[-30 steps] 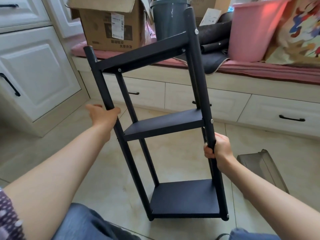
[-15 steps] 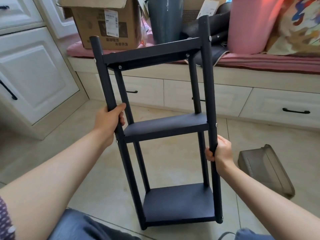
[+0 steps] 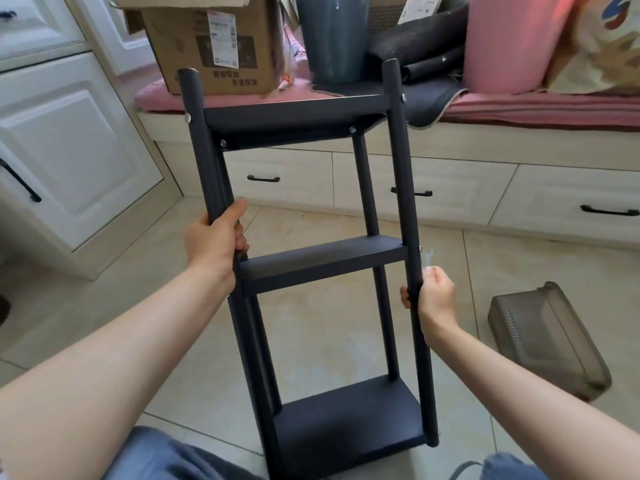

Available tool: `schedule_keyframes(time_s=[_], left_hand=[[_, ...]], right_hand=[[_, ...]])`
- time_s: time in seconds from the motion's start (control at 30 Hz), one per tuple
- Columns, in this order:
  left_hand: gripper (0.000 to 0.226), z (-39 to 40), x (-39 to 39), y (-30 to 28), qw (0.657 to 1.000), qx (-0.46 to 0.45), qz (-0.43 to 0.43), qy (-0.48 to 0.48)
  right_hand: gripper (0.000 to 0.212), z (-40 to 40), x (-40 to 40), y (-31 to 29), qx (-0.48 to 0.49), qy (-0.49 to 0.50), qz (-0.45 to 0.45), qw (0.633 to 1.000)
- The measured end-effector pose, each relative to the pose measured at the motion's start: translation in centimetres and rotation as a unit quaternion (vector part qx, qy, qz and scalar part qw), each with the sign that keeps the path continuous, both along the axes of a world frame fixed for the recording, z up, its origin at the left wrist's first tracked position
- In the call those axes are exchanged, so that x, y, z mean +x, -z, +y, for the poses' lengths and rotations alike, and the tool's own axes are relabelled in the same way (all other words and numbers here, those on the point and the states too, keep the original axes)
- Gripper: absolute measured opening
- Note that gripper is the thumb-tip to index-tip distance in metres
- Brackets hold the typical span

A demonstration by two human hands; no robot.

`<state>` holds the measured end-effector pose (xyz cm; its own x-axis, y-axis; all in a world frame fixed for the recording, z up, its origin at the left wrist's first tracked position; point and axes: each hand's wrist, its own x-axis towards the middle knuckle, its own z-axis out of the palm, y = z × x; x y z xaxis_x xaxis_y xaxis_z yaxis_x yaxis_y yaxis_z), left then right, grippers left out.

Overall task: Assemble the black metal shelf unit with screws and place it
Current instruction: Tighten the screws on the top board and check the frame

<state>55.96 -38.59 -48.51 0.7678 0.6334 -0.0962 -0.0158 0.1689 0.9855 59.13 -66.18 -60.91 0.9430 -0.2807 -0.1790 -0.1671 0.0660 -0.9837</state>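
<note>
Both hands are grasping the shelf unit (image 3: 322,261) upright over the tiled floor (image 3: 311,327): left hand (image 3: 214,237) and right hand (image 3: 434,292) each clenching a front post. Being top-heavy in such low grips, it is risking tipping sideways.

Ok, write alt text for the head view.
Two hands hold a black three-tier shelf by its front posts, left hand above the middle tier, right hand below it. Behind are drawers and a cardboard box.

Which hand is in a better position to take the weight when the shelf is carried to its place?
Probably the left hand: its grip wraps the shelf unit's left post just above the middle shelf. The right hand holds the right post below that shelf.
</note>
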Motion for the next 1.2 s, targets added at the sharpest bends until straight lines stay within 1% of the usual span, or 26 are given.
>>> schedule_keyframes(time_s=[0.1,0.23,0.33,0.4,0.5,0.67,0.77,0.87,1.0,1.1,1.13,1.2], left_hand=[[0.020,-0.5,0.0,-0.6,1.000,0.001,-0.018,-0.002],[0.021,-1.2,0.0,-1.2,0.999,0.005,-0.031,-0.017],[0.021,-2.0,-0.2,-1.4,0.997,0.060,-0.031,-0.025],[0.023,-2.7,-0.4,-1.5,0.993,0.108,-0.038,-0.020],[0.027,-3.9,-0.9,-1.9,0.986,0.155,-0.062,0.010],[0.023,-5.4,-1.7,-2.8,0.974,0.184,-0.104,0.079],[0.025,-5.8,-2.1,-3.2,0.966,0.208,-0.113,0.108],[0.025,-5.9,-2.3,-3.4,0.961,0.221,-0.120,0.117],[0.026,-5.4,-2.4,-3.4,0.962,0.219,-0.109,0.119],[0.026,-5.1,-2.3,-3.3,0.964,0.215,-0.106,0.112],[0.026,-5.1,-2.3,-3.4,0.965,0.215,-0.106,0.111],[0.026,-5.2,-2.1,-3.4,0.964,0.217,-0.110,0.109]], right_hand=[[0.032,0.2,0.8,-0.5,-0.038,0.028,-0.013,0.999],[0.034,-0.8,1.9,-1.8,-0.115,0.066,-0.027,0.991],[0.030,-1.9,1.7,-3.6,-0.179,0.086,-0.079,0.977],[0.029,-1.9,0.7,-4.9,-0.206,0.078,-0.130,0.967],[0.030,-0.7,-1.2,-6.4,-0.201,0.031,-0.176,0.963],[0.028,2.1,-4.6,-7.3,-0.174,-0.100,-0.186,0.962],[0.025,3.7,-6.6,-6.7,-0.190,-0.183,-0.199,0.944],[0.022,4.8,-8.6,-5.6,-0.206,-0.278,-0.197,0.917],[0.022,5.4,-10.1,-4.6,-0.247,-0.317,-0.204,0.893],[0.024,6.1,-10.3,-4.3,-0.290,-0.372,-0.189,0.861],[0.024,6.4,-10.4,-4.1,-0.288,-0.383,-0.174,0.860],[0.025,7.1,-10.4,-4.1,-0.267,-0.383,-0.136,0.874]])
